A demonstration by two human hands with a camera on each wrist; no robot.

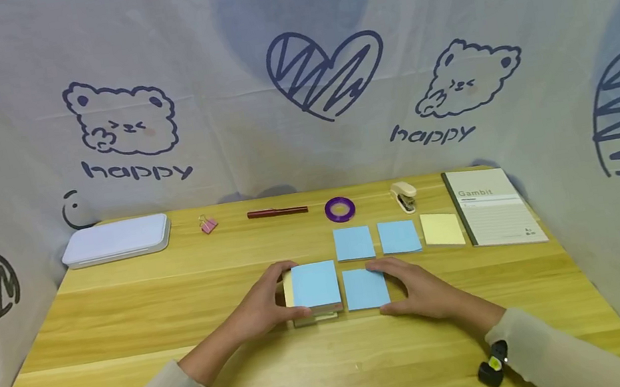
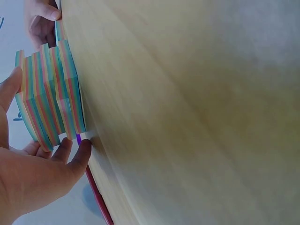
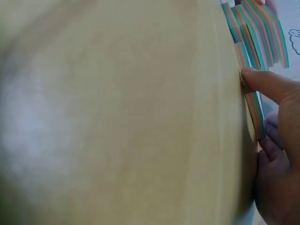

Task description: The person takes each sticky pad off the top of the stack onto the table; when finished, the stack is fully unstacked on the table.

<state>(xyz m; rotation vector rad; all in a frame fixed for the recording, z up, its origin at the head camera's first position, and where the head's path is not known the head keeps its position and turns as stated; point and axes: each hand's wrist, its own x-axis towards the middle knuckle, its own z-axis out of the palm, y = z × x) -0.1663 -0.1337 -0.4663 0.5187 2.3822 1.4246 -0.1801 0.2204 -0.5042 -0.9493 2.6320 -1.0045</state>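
A stack of sticky note pads [image 1: 315,284], blue on top with a yellow pad edge showing at its left, stands mid-table. My left hand [image 1: 261,306] holds it from the left, thumb on the near side and fingers behind. Striped, slightly offset layers of the stack [image 2: 49,93] show in the left wrist view. Just right of it lies a single blue sticky note pad [image 1: 365,288]. My right hand [image 1: 422,287] grips this pad, thumb at its near right corner and fingers at the far edge; the right wrist view shows the thumb [image 3: 262,82] against striped paper edges.
Behind the right hand lie two blue pads [image 1: 354,243] [image 1: 399,237] and a yellow pad [image 1: 442,229]. Along the back are a white case [image 1: 116,240], pink binder clip [image 1: 208,224], dark red pen [image 1: 277,212], purple tape roll [image 1: 341,219], stapler [image 1: 404,196] and notebook [image 1: 495,208].
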